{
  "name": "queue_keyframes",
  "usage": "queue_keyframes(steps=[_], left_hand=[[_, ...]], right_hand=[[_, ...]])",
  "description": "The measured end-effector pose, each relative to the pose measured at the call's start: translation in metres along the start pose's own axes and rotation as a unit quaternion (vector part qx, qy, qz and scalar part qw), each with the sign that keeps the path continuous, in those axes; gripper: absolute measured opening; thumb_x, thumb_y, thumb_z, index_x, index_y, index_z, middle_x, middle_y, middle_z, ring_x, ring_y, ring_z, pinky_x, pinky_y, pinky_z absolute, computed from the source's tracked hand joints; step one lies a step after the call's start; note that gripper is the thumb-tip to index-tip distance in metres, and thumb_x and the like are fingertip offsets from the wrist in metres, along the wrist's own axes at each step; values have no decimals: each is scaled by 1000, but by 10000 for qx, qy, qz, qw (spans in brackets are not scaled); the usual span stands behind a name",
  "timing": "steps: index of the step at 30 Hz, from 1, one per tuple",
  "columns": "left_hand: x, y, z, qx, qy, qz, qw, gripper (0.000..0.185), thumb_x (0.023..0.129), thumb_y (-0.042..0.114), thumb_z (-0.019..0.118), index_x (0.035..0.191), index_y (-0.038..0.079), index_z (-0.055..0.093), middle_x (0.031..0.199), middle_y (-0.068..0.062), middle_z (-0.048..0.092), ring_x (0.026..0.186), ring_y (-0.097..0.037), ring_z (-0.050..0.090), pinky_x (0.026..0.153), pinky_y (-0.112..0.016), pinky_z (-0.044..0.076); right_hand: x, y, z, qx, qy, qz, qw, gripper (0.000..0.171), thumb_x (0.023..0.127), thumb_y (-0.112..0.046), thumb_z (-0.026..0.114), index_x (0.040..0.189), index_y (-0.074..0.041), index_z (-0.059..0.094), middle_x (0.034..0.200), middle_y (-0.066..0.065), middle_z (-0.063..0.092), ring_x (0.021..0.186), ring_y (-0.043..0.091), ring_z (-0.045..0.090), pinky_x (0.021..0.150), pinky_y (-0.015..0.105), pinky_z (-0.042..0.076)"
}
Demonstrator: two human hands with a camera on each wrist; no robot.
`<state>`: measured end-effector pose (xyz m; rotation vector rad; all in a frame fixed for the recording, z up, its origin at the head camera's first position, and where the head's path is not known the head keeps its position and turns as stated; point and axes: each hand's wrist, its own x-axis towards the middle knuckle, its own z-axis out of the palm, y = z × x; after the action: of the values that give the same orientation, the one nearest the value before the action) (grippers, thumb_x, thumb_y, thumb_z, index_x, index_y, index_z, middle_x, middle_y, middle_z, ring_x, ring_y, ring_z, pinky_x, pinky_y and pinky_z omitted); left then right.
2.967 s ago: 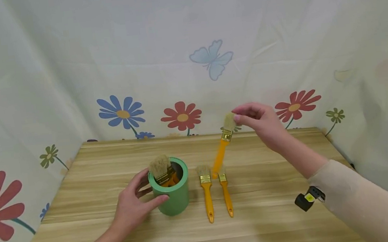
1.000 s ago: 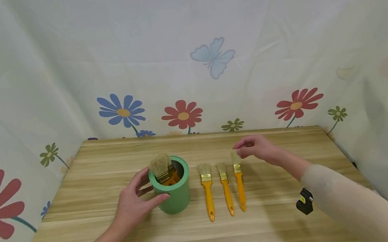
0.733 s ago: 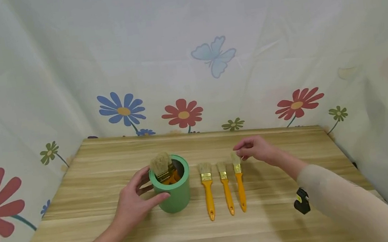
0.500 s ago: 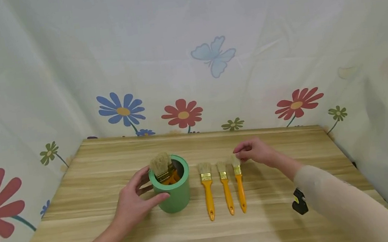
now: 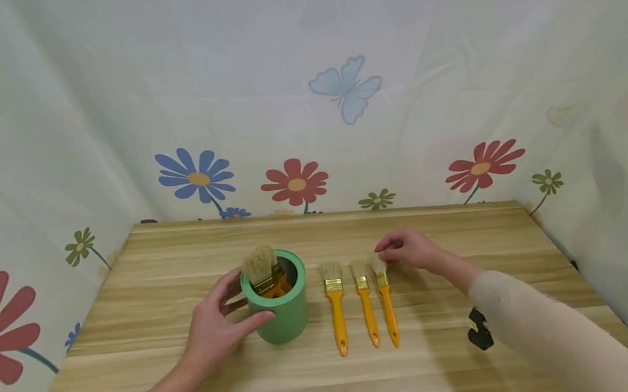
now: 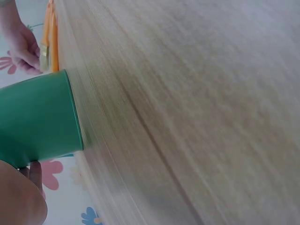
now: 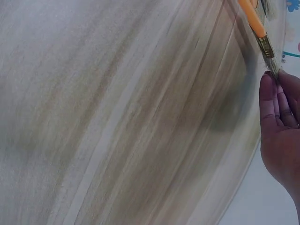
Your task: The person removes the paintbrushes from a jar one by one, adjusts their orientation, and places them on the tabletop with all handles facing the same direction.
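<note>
Left hand (image 5: 212,327) grip curled round green cup (image 5: 282,309), right hand (image 5: 410,251) pinching bristles of outermost brush (image 5: 385,298), open desk (image 5: 469,230) beyond toward its right edge.

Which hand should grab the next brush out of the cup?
Probably the right hand: it only pinches the bristles of a brush lying on the table, while the left hand grips the cup.

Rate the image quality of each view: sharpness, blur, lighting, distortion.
Head view: sharp, evenly lit, soft shadows beside the green cylindrical cup and three orange-handled paintbrushes; wide-angle bending at the edges. Left wrist view: tilted, wooden tabletop grain smeared. Right wrist view: also soft, right hand dim at the frame edge.
</note>
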<state>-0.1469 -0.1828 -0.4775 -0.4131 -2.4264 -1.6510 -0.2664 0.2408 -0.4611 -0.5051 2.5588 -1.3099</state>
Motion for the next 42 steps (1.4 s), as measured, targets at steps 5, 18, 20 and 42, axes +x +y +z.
queue_keyframes(steps=[5,18,20,42], left_hand=[[0,0,0,2,-1,2,10000,89,81,26,97,156,18,51,147,-7,63,132,-30,63,102,-41,62],[0,-1,0,12,9,2,10000,89,81,26,97,156,17,51,147,-7,62,132,-31,63,102,-43,62],[0,-1,0,5,12,-1,10000,89,81,26,97,156,17,51,147,-7,63,132,-31,63,102,-43,62],[0,-2,0,-3,13,-6,10000,90,80,25,98,156,17,51,147,-7,63,132,-31,63,103,-41,62]], right_hand=[[2,5,0,8,9,55,10000,17,101,0,70,114,12,73,101,20,77,88,21,74,84,41,68],[6,8,0,-359,292,365,9983,17,101,-5,74,112,8,75,98,14,77,85,18,72,78,31,66],[5,7,-1,-539,351,367,9973,17,101,-7,74,112,6,76,98,12,77,85,17,72,77,28,64],[5,-50,-17,-278,417,-227,9985,27,106,-23,71,121,-1,75,103,13,77,103,46,69,92,60,61]])
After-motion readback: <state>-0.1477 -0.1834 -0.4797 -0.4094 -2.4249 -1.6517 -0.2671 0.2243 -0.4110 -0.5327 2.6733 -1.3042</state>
